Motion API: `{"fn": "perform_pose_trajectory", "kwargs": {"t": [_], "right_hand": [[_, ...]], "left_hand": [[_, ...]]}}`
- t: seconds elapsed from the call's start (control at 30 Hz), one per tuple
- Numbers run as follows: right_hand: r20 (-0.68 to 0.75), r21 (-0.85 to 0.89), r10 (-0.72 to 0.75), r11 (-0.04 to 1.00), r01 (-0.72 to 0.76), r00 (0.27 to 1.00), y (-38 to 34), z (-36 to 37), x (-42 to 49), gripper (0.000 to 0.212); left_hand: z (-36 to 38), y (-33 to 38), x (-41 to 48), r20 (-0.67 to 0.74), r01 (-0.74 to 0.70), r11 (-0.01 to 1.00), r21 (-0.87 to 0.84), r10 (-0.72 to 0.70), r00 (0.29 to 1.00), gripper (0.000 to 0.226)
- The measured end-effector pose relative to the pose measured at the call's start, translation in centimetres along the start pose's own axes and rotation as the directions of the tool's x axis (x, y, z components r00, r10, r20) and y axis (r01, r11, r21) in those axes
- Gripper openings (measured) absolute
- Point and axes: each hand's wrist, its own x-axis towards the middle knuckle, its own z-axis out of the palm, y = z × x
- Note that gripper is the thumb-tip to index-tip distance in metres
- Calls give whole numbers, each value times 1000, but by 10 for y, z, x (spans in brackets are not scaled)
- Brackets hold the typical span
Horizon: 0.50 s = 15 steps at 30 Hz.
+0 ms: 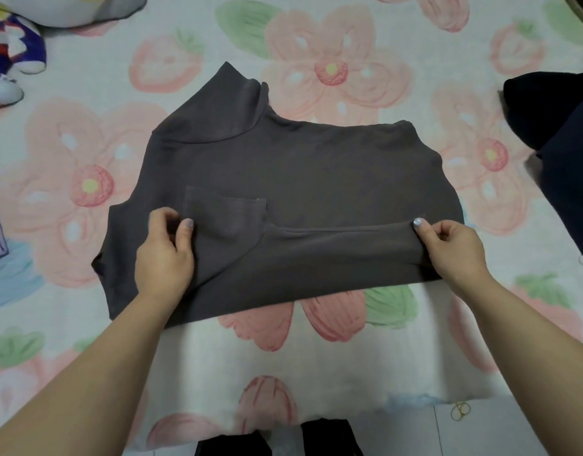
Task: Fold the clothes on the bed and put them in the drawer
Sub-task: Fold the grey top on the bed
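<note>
The top (300,172) lies flat in the middle of the bed (333,363), collar toward the far edge and its near border just short of the near edge. Its sleeves look folded in across the body, one cuff showing as a square flap between your hands.

Your left hand (165,255) pinches the cloth near the top's left side, thumb on top and fingers curled against the fabric. Your right hand (451,248) pinches the folded sleeve near the right side in the same way, thumb pressed on the ridge it has raised. Both hands are grasping the top, and neither is free.

You seem to be midway through folding this garment: the sides are in, and the lengthwise fold is the step in hand. The next move calls for both pinches to travel together toward the collar, level with each other, so the crease runs straight and the loose sleeve does not slide out. Then press it flat.

More work waits: dark clothes (560,126) sit at the bed's right edge, well apart from the top. Plush toys (17,44) lie at the far left corner. The drawer is not in view.
</note>
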Motion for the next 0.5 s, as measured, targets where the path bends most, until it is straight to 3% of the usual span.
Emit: {"fn": "perform_pose_trajectory", "kwargs": {"t": [0.07, 0.17, 0.27, 0.37, 0.5], "right_hand": [[33, -43, -4, 999, 5, 999, 3, -3, 1, 43], [194, -132, 1, 991, 25, 981, 15, -22, 0, 42], [324, -201, 44, 979, 23, 945, 29, -41, -6, 33], [252, -217, 37, 976, 19, 967, 34, -47, -6, 28], [58, -313, 1, 949, 17, 998, 25, -45, 2, 25]], "left_hand": [[-3, -3, -2, -4, 48, 998, 28, -48, 999, 40], [-18, -17, -12, 87, 77, 984, 160, -91, 992, 67], [-33, -38, -28, 207, -6, 973, 230, -43, 977, 70], [-40, -56, -34, 205, -54, 954, 294, -7, 979, 57], [-39, -51, -26, 116, -81, 857, 509, 25, 993, 56]]}}
